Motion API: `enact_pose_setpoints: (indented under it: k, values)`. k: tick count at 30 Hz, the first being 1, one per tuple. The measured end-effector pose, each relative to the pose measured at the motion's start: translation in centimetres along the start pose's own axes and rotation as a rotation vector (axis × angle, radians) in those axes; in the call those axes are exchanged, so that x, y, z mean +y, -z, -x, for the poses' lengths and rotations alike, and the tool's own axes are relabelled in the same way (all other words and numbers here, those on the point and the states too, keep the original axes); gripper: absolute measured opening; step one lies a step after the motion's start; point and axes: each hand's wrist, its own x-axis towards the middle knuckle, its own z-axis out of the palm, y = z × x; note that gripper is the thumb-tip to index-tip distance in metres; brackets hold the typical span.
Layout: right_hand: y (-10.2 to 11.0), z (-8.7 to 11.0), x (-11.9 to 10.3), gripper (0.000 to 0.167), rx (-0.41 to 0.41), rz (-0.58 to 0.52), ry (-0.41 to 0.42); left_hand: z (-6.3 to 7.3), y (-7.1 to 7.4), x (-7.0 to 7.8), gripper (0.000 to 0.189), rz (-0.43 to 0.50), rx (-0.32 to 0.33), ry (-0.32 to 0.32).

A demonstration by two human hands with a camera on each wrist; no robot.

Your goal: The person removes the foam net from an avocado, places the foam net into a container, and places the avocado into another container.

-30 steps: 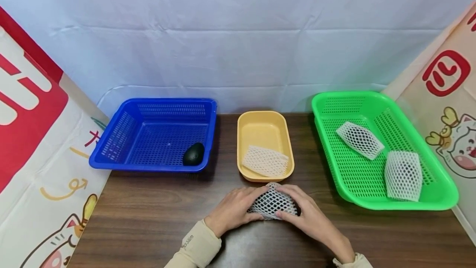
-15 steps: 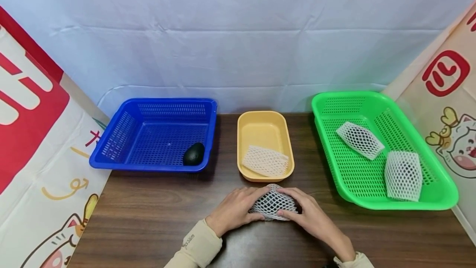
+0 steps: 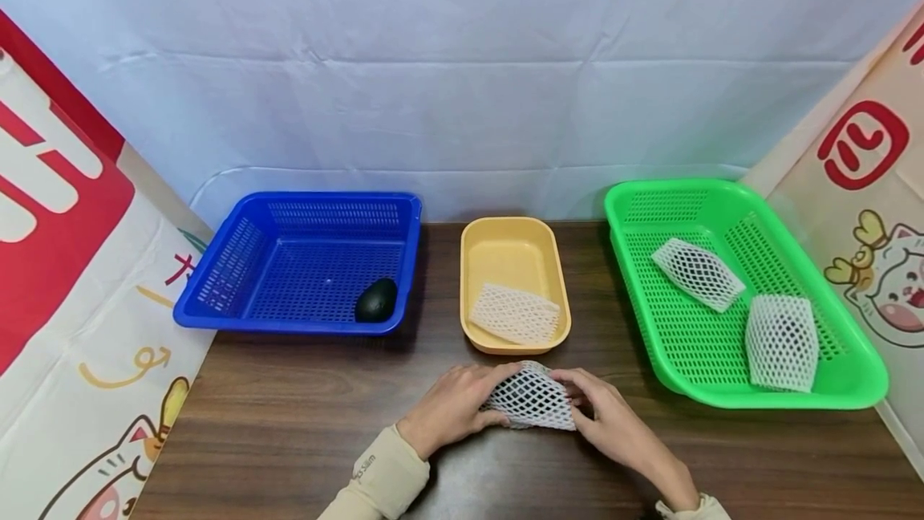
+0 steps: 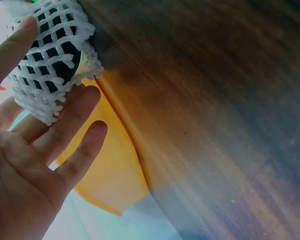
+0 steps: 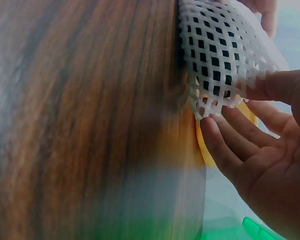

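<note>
A white foam fruit net covers a dark fruit that looks like an avocado, just above the table in front of the yellow tray. My left hand holds the left end, its thumb across the mesh and fingers beneath in the left wrist view. At the other end, my right hand pinches the net's loose rim between thumb and fingers. Dark skin shows through the mesh holes and at the net's left opening. In the right wrist view the mesh reaches past the fruit towards my right fingers.
A blue basket at left holds one bare avocado. The yellow tray behind my hands contains flat foam nets. In the green basket at right lie two netted fruits. A white cloth backdrop stands behind.
My right hand has shifted slightly right, from over the fruit to the net's right rim. The net now extends over the fruit's right end. My left hand has barely moved.
</note>
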Motion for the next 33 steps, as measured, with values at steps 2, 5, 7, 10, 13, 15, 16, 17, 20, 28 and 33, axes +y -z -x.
enact_pose_setpoints:
  k: [2, 5, 7, 10, 13, 15, 16, 17, 20, 28, 33]
  values:
    - [0.0, 0.0, -0.1, 0.040, 0.003, -0.009, 0.004, 0.0, 0.0, 0.0, 0.076, 0.001, -0.002, 0.004]
    - [-0.1, 0.0, -0.3, 0.033, 0.013, 0.004, -0.028, 0.1, 0.0, 0.0, 0.076, 0.000, 0.003, 0.004]
    - [-0.2, 0.1, -0.4, 0.034, -0.021, 0.007, -0.061, 0.1, -0.1, 0.0, 0.075, -0.008, 0.006, 0.004]
    - [-0.4, 0.1, -0.4, 0.050, -0.070, 0.046, -0.076, 0.1, -0.2, 0.1, 0.075, -0.021, 0.009, 0.000]
    - [-0.6, 0.0, -0.2, 0.063, -0.074, 0.094, -0.035, 0.2, -0.1, 0.1, 0.076, -0.029, 0.010, -0.007]
    - [-0.6, -0.2, 0.0, 0.062, -0.044, 0.110, -0.003, 0.2, -0.1, 0.1, 0.077, -0.027, 0.013, -0.008]
    - [-0.6, -0.2, 0.1, 0.061, -0.032, 0.114, 0.014, 0.1, -0.1, 0.1, 0.077, -0.023, 0.012, -0.004]
    - [-0.6, -0.3, 0.1, 0.060, -0.026, 0.116, 0.027, 0.1, -0.1, 0.1, 0.077, -0.018, 0.011, 0.001]
    - [-0.5, -0.4, 0.3, 0.056, -0.011, 0.116, 0.057, 0.1, 0.0, 0.0, 0.075, 0.002, -0.001, 0.025]
    - [-0.1, -0.7, 0.5, 0.053, -0.039, 0.131, 0.086, 0.1, 0.1, -0.1, 0.072, 0.025, -0.004, 0.034]
    - [-0.1, -0.8, 0.7, 0.050, -0.066, 0.129, 0.063, 0.2, 0.1, -0.1, 0.073, 0.023, -0.004, 0.040]
